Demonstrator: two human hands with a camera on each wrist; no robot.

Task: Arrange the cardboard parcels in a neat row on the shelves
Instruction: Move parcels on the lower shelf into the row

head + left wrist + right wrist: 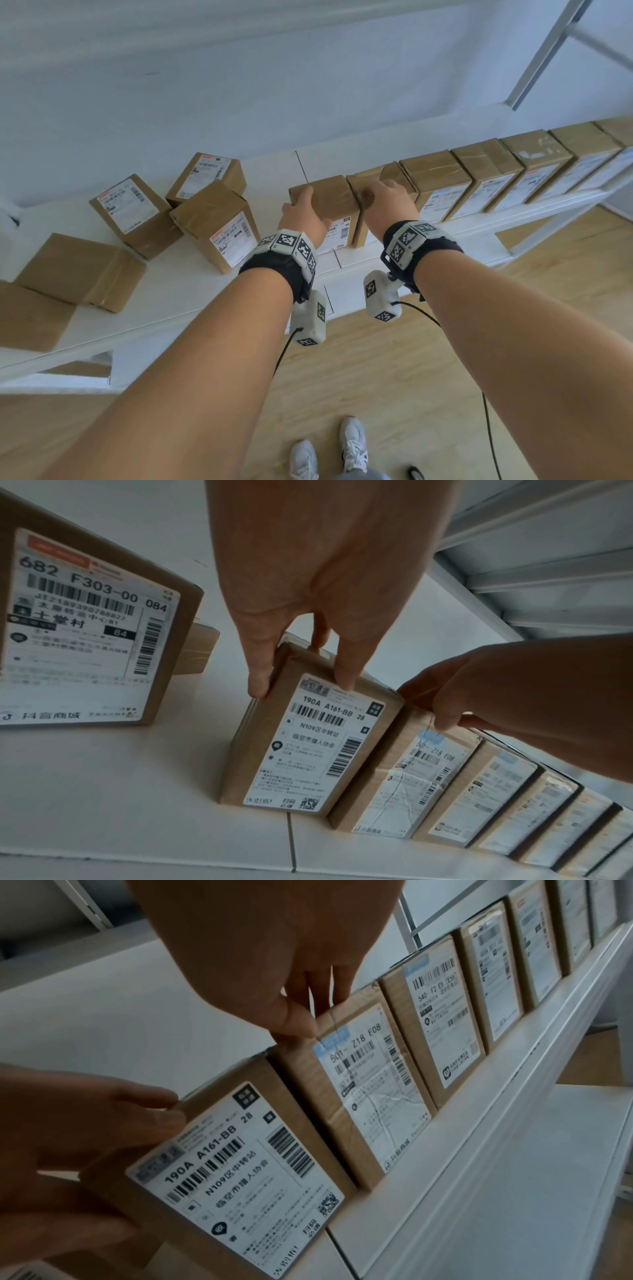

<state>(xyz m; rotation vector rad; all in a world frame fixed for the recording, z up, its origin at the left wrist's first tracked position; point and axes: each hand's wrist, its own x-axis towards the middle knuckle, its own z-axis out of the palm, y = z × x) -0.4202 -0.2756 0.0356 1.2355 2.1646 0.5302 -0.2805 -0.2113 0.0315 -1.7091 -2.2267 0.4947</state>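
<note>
A brown cardboard parcel with a white "190A" label (330, 202) (318, 739) (240, 1164) stands upright on the white shelf (171, 308), at the left end of a row of parcels (513, 171). My left hand (301, 212) (301, 680) grips its top, thumb on the left side and fingers over the front edge. My right hand (383, 198) (315, 1010) pinches the top edge of the neighbouring "501" parcel (411, 777) (359, 1091), which touches the first. The row runs right along the shelf's front edge, labels facing me.
Several loose parcels (135, 212) lie scattered at odd angles on the shelf to the left; the nearest (215, 226) stands just beside my left wrist. The white wall is behind. A shelf upright (548, 51) rises at right. Wooden floor (376, 377) lies below.
</note>
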